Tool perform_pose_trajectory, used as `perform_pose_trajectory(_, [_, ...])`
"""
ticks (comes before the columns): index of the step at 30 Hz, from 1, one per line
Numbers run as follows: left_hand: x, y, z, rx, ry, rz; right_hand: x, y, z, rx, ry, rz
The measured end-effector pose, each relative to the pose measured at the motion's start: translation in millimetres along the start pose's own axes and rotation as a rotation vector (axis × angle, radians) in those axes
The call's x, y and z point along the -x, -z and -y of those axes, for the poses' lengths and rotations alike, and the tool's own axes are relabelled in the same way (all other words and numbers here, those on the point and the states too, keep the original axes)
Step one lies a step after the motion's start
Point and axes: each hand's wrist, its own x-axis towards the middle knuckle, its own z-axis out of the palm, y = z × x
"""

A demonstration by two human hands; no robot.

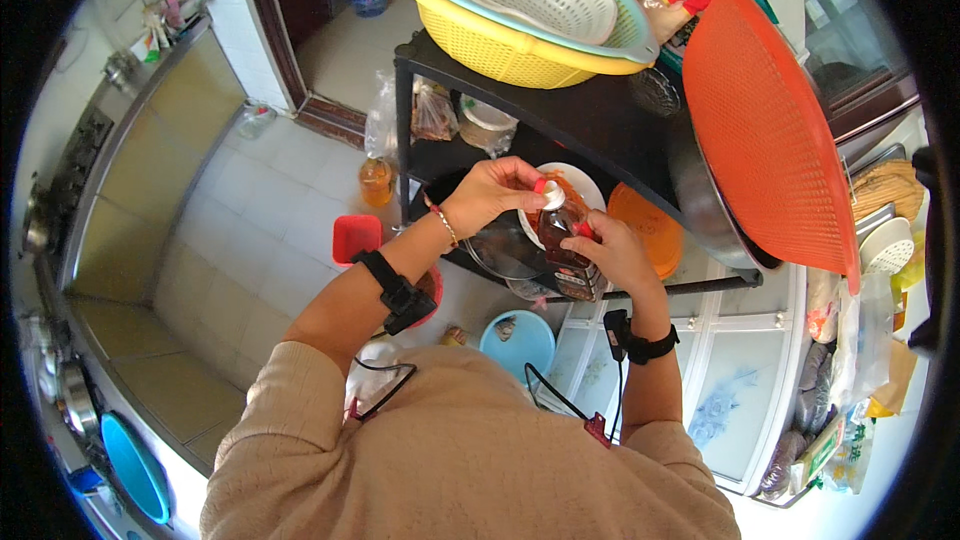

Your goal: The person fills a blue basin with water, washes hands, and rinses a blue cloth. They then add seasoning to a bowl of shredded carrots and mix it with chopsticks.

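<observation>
Both my hands meet at a dark bottle (pixel 556 229) with a white neck and a red flip cap, above a lower level of a black metal shelf rack (pixel 517 105). My left hand (pixel 501 193) pinches the red and white cap (pixel 551 193) between thumb and fingers. Around the bottle's upper side, my right hand (pixel 616 249) is closed, with something red between thumb and finger. A printed box (pixel 577 279) is just below the bottle. Behind it lies a white plate (pixel 589 184) holding reddish food. A glass lid (pixel 502 251) is beneath my left wrist.
Yellow, blue and white colanders (pixel 510 52) sit on the rack's top. A large orange-red basket (pixel 769 120) leans at its right end. On the floor are a red square basin (pixel 356 238), a light blue basin (pixel 517 341) and an oil bottle (pixel 376 181). Glass-fronted cabinets (pixel 739 382) stand at right.
</observation>
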Motion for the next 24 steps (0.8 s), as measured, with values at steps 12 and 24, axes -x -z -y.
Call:
perform_pose_trajectory(12, [56,38,-110,-1.153,-0.401,0.393,-34,-16,76,0.096,0.24,0.235])
perform_pose_trajectory(24, [107,43,-140,-1.17,-0.59,0.472,-54,-47,93,-0.268,0.268,0.522])
